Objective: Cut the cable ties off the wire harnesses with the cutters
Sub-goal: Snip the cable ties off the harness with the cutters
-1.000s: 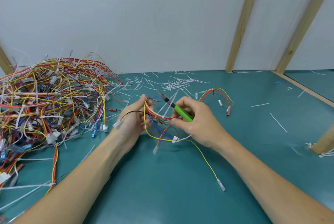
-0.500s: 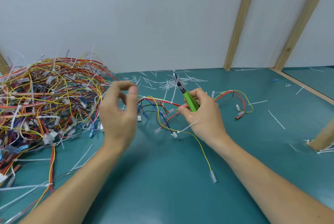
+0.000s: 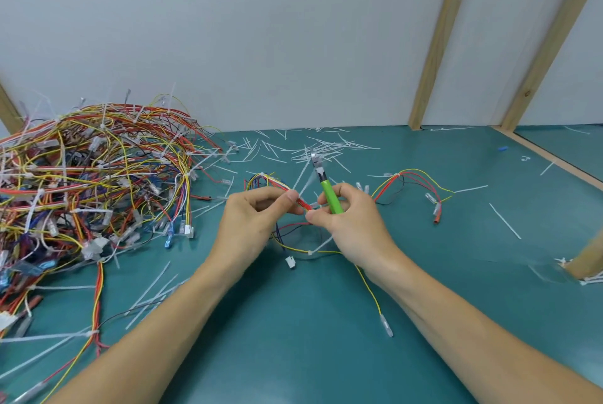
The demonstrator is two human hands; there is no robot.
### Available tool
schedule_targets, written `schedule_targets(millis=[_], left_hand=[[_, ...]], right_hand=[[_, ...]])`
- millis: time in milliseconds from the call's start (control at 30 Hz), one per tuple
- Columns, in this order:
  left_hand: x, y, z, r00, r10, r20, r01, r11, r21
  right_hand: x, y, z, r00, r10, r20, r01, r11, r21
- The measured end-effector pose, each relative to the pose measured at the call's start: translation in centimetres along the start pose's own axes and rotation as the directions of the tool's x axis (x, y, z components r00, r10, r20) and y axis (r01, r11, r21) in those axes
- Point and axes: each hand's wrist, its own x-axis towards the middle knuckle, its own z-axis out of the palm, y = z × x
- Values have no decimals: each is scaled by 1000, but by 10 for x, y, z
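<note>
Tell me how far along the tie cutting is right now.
Done: cut tie strips litter the table's far side, and one loose harness lies to the right. In hand: the left hand pinches a harness, while the right hand holds the green cutters, blades pointing away. Left: the big tangled pile, still full of white ties.

Both hands meet over the middle of the teal surface (image 3: 293,338). Left hand (image 3: 248,224) pinches the red and yellow wires of a small wire harness (image 3: 277,186), right hand (image 3: 352,224) grips the green-handled cutters (image 3: 328,189) with the tip pointing up toward the far edge, plus it's pinching the same wires. A white cable tie (image 3: 305,186) sticks up between the hands. Huge tangle of harnesses (image 3: 91,168) fills the left edge, cut ties (image 3: 323,147) litter the far edge, another harness (image 3: 414,185) sits just right of the hands.
</note>
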Motion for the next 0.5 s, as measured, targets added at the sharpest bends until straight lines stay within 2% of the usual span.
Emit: schedule_targets(millis=[100,167,267,333,400,467,500], left_hand=[[1,-3,-1,999,-40,17,41,999,-36],[2,-4,0,998,-63,15,64,997,-52],[3,-2,1,997,-74,-35,69,990,-120],[4,-1,-1,994,-77,-79,64,986,-156],[4,-1,-2,992,-66,-110,50,988,-149],[5,-3,-3,989,-53,-137,35,991,-129],[6,-5,-3,987,-47,-153,28,992,-125]], right_hand=[[-1,0,1,996,37,83,-40,999,25],[-1,-2,-1,991,41,127,-54,993,106],[-3,-9,-6,990,16,142,-45,978,205],[-2,-13,-9,992,-17,122,-8,979,202],[1,-12,-17,989,-146,40,145,989,8],[6,-8,-27,951,-309,-17,291,913,-287],[8,-7,-32,938,-348,-14,315,866,-387]])
